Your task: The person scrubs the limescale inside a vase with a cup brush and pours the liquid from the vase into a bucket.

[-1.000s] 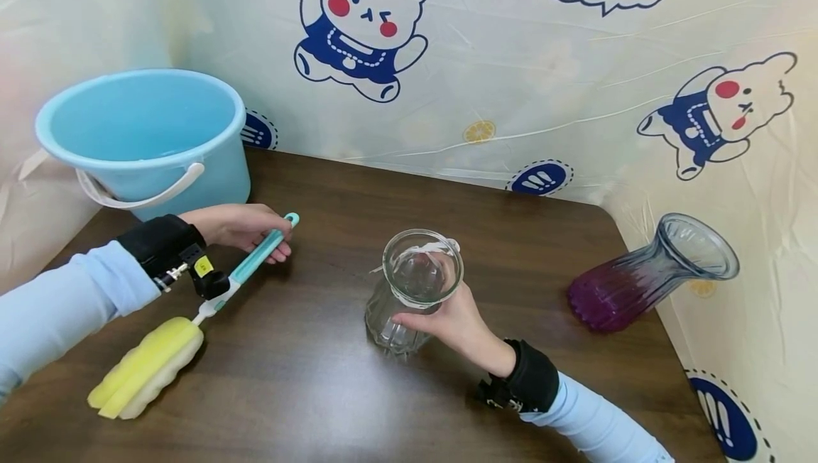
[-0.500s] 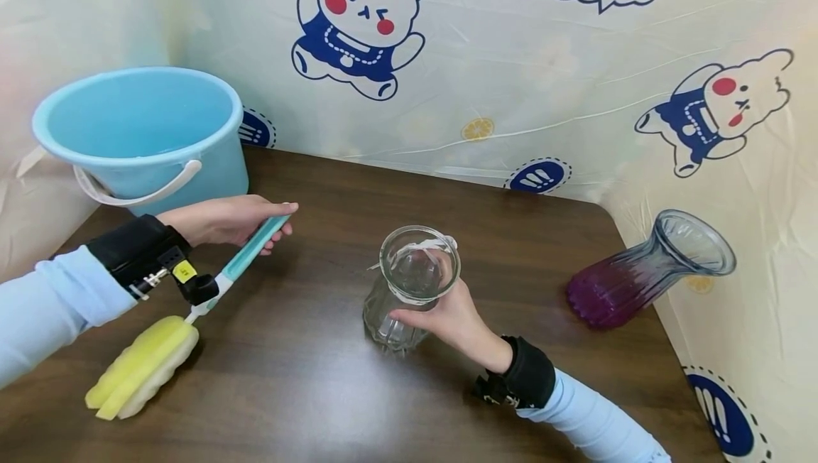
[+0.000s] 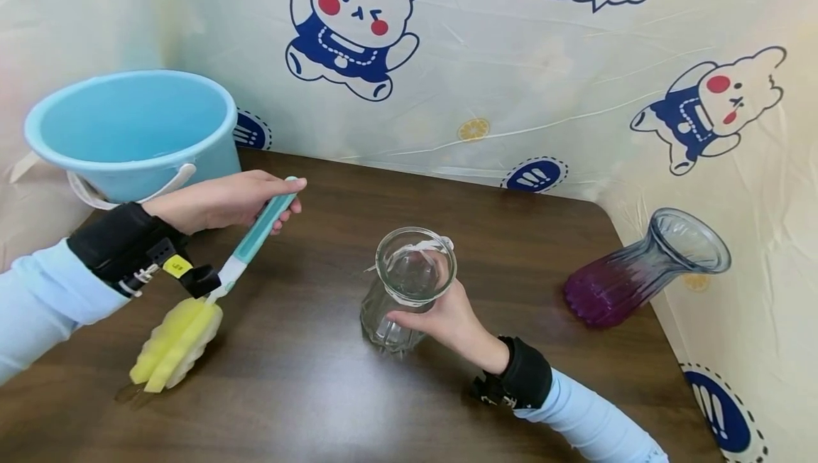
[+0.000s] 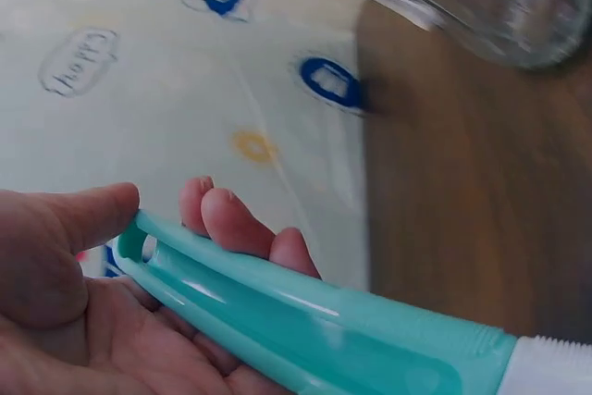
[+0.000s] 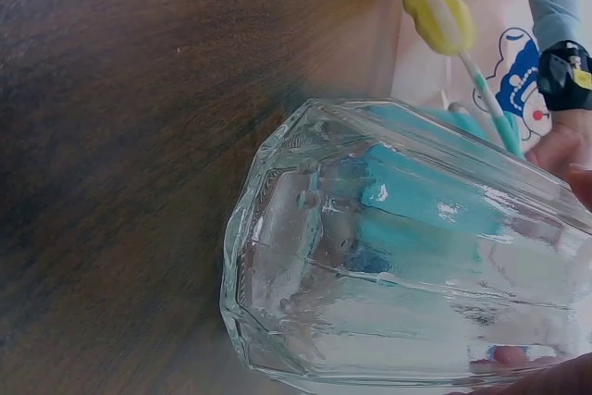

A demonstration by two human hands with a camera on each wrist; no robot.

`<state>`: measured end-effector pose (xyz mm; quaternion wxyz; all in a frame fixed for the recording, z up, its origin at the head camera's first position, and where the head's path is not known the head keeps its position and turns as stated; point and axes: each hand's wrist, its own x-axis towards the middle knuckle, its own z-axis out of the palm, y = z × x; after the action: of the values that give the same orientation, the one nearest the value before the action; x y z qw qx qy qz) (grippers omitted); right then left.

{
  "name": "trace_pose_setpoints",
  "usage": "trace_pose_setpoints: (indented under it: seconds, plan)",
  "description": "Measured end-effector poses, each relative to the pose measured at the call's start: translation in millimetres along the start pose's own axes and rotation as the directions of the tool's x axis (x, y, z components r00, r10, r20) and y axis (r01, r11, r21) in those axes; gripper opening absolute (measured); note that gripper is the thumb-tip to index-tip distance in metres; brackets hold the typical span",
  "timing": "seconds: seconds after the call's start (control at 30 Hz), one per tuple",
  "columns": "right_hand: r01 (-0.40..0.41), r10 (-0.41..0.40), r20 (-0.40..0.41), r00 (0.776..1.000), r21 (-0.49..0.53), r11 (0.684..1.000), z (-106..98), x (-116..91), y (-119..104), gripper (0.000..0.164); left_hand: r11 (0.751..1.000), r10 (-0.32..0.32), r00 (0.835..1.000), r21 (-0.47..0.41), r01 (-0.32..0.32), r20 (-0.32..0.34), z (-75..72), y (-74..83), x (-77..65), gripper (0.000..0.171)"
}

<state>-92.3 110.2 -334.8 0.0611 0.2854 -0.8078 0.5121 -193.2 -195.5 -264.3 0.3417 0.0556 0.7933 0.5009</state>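
My left hand (image 3: pixel 239 200) grips the teal handle (image 4: pixel 305 312) of a sponge bottle brush (image 3: pixel 177 342), thumb at the handle's end and fingers curled beneath. The brush's yellow and white sponge head slants down to the left, just over the table. My right hand (image 3: pixel 447 317) holds a clear glass vase (image 3: pixel 393 314) round its neck and side. The vase stands upright on the table, with a white ribbon tied at its neck. In the right wrist view the ribbed glass base (image 5: pixel 277 256) fills the middle, and the brush shows behind it.
A light blue bucket (image 3: pixel 217 143) with a white handle stands at the back left, behind my left forearm. On the right, a purple-and-clear glass vase (image 3: pixel 607 285) lies tilted near the table's edge. A printed curtain (image 3: pixel 486 44) hangs behind the brown table (image 3: pixel 307 378).
My left hand has closed further round the brush handle and raised it. The sponge head has come up and shifted right. My right hand and the clear vase stay in place.
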Motion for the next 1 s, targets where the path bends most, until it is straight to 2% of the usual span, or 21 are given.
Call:
trace_pose_setpoints:
  seconds: [0.17,0.33,0.47,0.57,0.63,0.7,0.77,0.8,0.9,1.0]
  plan:
    - [-0.012,0.012,-0.005,1.0,-0.01,1.0,0.4,-0.1,-1.6,0.076,0.996,0.088,0.994,-0.03,-0.09,-0.061,2.4,21.2,-13.5,0.044]
    - [-0.008,0.008,-0.007,1.0,-0.007,1.0,1.0,0.0,-1.1,0.077,0.974,0.193,0.976,-0.098,-0.203,-0.102,1.7,39.0,-26.8,0.043]
    - [0.007,-0.007,-0.008,1.0,-0.014,1.0,2.2,-0.8,9.9,0.08,0.941,0.299,0.947,-0.133,-0.313,-0.116,-1.3,46.4,-34.6,0.043]
    - [0.002,-0.002,-0.011,1.0,-0.026,1.0,3.7,-2.1,23.5,0.082,0.892,0.398,0.907,-0.171,-0.418,-0.14,-2.8,47.3,-41.4,0.043]
    - [-0.002,0.002,-0.015,1.0,-0.021,1.0,4.7,-2.8,32.2,0.083,0.832,0.479,0.864,-0.232,-0.504,-0.156,-2.6,46.6,-46.1,0.042]
    - [0.0,0.0,-0.015,1.0,-0.018,1.0,5.1,-3.1,35.7,0.083,0.752,0.559,0.81,-0.303,-0.586,-0.179,-1.7,46.2,-51.0,0.041]
    - [0.0,0.0,-0.016,1.0,-0.008,1.0,5.3,-3.0,35.9,0.083,0.654,0.628,0.749,-0.38,-0.654,-0.209,-0.1,46.4,-54.9,0.04]
    - [0.001,-0.001,-0.015,1.0,-0.01,1.0,5.3,-3.3,35.3,0.083,0.606,0.648,0.724,-0.417,-0.677,-0.234,1.0,46.9,-56.6,0.04]
    - [0.006,-0.006,-0.008,1.0,0.007,1.0,4.9,-2.9,26.6,0.081,0.452,0.678,0.661,-0.527,-0.72,-0.322,2.5,47.6,-61.6,0.039]
    - [0.008,-0.008,0.0,1.0,0.013,1.0,3.3,-1.7,12.9,0.078,0.28,0.695,0.58,-0.582,-0.763,-0.426,0.7,46.3,-65.4,0.042]
